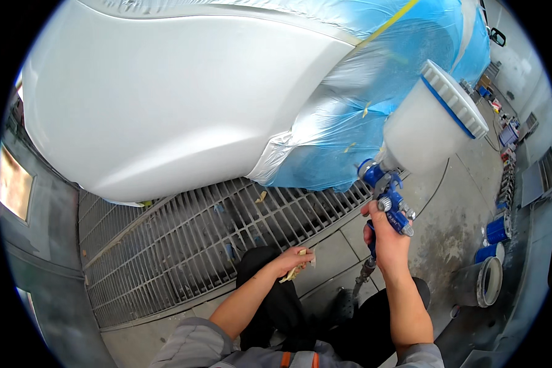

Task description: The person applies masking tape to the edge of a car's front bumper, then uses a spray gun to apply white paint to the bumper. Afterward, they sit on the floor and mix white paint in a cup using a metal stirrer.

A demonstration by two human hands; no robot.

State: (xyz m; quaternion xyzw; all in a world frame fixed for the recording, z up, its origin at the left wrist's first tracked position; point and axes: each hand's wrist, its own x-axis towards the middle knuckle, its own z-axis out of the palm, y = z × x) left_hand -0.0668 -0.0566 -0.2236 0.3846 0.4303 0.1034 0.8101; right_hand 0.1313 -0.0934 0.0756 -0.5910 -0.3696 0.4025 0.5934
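My right hand (pixel 389 236) is wrapped round the handle of a blue spray gun (pixel 386 193). On the gun sits a large whitish paint cup (pixel 420 126) with a ribbed white lid and a blue ring. A hose fitting (pixel 365 270) hangs below the handle. My left hand (pixel 292 261), resting over my left knee, is closed on a crumpled pale yellow scrap (pixel 293 273); whether it is cloth or tape I cannot tell. Ahead is the white body panel (pixel 184 98) of a car, apart from both hands. Blue masking film (pixel 325 153) covers the car beside that panel.
Metal floor grating (pixel 190 245) runs under the car's edge, with bits of scrap on it. A grey bucket (pixel 481 283) and blue cans (pixel 498 229) stand along the right wall. A thin dark hose (pixel 435 189) crosses the concrete floor. Yellow tape (pixel 389 23) edges the film.
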